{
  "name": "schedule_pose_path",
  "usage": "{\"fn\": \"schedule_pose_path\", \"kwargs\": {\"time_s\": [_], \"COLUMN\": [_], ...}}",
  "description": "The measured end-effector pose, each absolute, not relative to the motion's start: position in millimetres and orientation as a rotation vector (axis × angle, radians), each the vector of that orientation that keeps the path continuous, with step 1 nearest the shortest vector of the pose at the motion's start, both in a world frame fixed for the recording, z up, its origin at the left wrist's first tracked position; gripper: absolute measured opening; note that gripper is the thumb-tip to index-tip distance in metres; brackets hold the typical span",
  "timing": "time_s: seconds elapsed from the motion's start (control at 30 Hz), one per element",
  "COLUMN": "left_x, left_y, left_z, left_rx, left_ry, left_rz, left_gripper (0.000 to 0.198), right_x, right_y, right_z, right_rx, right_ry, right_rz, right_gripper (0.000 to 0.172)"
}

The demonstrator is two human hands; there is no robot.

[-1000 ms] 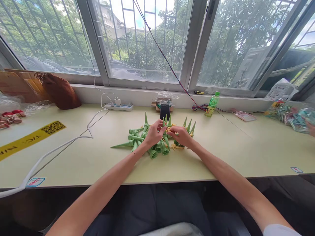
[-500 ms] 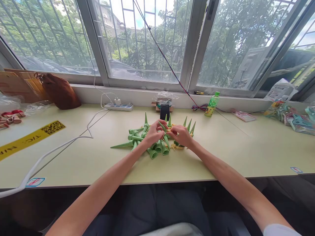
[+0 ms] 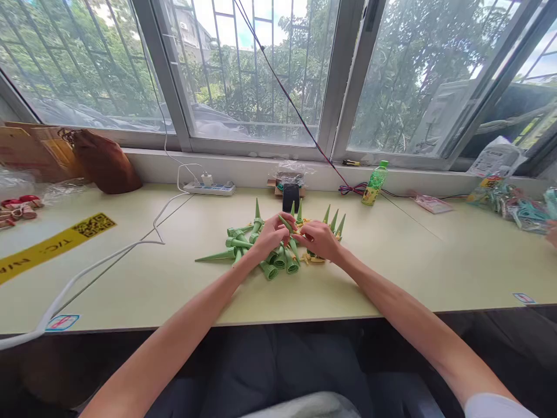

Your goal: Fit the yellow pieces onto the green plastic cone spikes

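Observation:
My left hand [image 3: 272,237] is closed around a green plastic watering spike [image 3: 285,223], its pointed end tilted up to the left. Close against it, my right hand [image 3: 321,239] has its fingers pinched at the spike's other end; a small yellow piece seems to be between them, mostly hidden. Below and left of my hands lies a heap of green spikes [image 3: 268,271] with wide, hollow ends. Several more spikes [image 3: 333,220] stand point up behind my right hand. Small yellow plastic pieces [image 3: 317,259] are scattered beneath that hand.
A black phone-like object [image 3: 290,198] leans by a small box behind the heap. A green bottle [image 3: 375,184] stands farther right. A power strip [image 3: 211,188] and white cable [image 3: 157,226] lie left. Part of another person's hand [image 3: 552,233] shows at the right edge.
My hands stay together at the same spot, with only slight finger movement around the spike. Part of another person's hand has appeared at the right edge.

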State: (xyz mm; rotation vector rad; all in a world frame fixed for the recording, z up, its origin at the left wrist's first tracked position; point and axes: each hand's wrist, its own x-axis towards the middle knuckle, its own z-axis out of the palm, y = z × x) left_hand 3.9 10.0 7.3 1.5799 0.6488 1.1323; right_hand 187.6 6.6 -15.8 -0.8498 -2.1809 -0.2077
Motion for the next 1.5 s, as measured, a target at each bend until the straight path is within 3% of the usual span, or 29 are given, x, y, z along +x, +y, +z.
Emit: {"fn": "schedule_pose_path", "kwargs": {"time_s": [0.4, 1.5], "left_x": [3.4, 5.5], "left_y": [12.2, 9.4], "left_z": [4.2, 7.2], "left_rx": [1.582, 1.570], "left_ry": [0.620, 0.690], "left_rz": [1.127, 1.132], "left_gripper": [0.029, 0.006], "right_x": [181.4, 181.3], "right_y": [0.1, 3.1], "right_z": [-12.7, -16.0], "right_rx": [-0.794, -0.846], "right_ry": [-2.279, -2.319], "right_rz": [-0.363, -0.297], "right_gripper": [0.042, 0.048]}}
